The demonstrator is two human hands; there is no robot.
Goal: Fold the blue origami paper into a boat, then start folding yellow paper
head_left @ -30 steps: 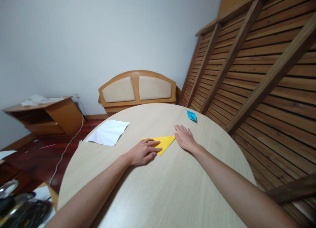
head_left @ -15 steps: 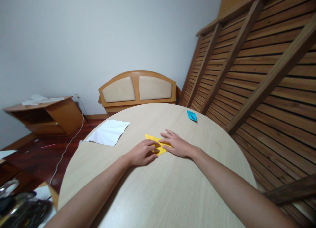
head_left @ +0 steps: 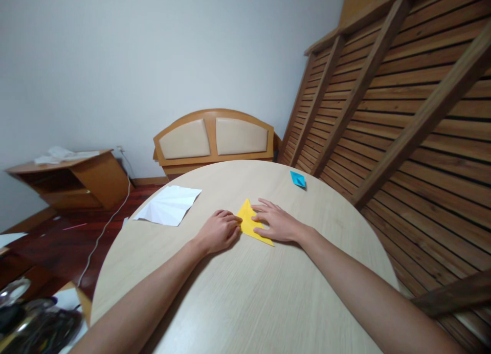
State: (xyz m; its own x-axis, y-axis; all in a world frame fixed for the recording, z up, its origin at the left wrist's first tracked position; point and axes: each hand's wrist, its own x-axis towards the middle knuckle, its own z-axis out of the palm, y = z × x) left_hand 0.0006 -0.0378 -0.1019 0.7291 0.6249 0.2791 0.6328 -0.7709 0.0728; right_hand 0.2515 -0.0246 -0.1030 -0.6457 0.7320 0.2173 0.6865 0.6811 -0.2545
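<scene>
Resting on the round table (head_left: 249, 303), left hand (head_left: 219, 232) curled, fingertips pinching the yellow paper (head_left: 249, 222) at its left edge, right hand (head_left: 276, 224) flat and spread on its right side, paper's point aimed away between them.

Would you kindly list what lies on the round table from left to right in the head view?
White creased paper → left hand → yellow folded paper → right hand → small blue folded paper.
</scene>
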